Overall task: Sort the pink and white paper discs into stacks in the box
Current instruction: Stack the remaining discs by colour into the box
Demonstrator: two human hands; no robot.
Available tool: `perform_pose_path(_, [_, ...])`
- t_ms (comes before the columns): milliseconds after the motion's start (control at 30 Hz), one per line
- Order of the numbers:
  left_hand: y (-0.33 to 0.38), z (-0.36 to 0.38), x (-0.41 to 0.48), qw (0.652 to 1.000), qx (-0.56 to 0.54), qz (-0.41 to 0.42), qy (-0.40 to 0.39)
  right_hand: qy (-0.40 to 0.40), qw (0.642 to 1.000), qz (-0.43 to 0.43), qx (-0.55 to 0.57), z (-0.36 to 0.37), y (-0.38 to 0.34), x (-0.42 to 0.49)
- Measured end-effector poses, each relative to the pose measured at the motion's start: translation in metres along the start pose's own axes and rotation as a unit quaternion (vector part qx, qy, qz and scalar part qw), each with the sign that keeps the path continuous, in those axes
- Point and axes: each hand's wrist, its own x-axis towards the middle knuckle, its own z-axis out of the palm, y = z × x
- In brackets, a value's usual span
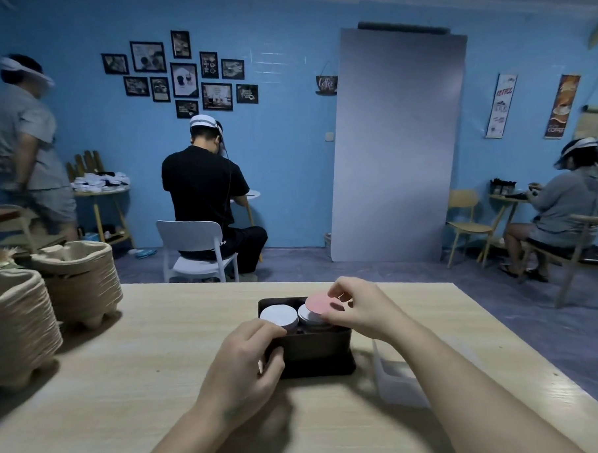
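at centre frame our right hand [359, 309] pinches a pink disc [323, 302] just above the box's [316, 343] white stacks [278, 315] while our left hand [252, 358] grips its near rim; next, we judge, it needs its own pink spot.

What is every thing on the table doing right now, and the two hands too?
box: open on top, upright.
left stack: in the box, white on top.
right stack: in the box, white on top.
pink disc: tilted above the right stack.
right hand: pinches the pink disc.
left hand: grips the box's near left corner.
pulp trays: stacked in two piles.
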Motion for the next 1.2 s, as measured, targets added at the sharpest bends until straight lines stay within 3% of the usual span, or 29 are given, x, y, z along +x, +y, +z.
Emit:
perform_pose_path(233, [-0.006,0.002,-0.004,1.0,-0.013,-0.014,0.003,-0.013,0.998,0.004,-0.054,0.018,-0.001,0.011])
perform_pose_path(400, [-0.006,0.004,0.0,1.0,-0.005,-0.018,0.002,-0.004,1.0,-0.001,-0.031,0.005,0.002,-0.001])
perform_pose_path(733, [0.046,0.036,0.022,0.999,-0.048,-0.001,-0.02,0.086,0.994,-0.061,0.012,-0.05,0.031,-0.087])
perform_pose_path(1100, [0.12,0.113,0.041,0.985,-0.103,0.038,-0.131,0.175,0.983,-0.007,-0.046,-0.088,0.112,-0.177])
perform_pose_path(1200, [0.125,0.132,0.059,0.975,-0.102,0.032,-0.196,0.175,0.984,-0.015,-0.043,-0.082,0.122,-0.182])
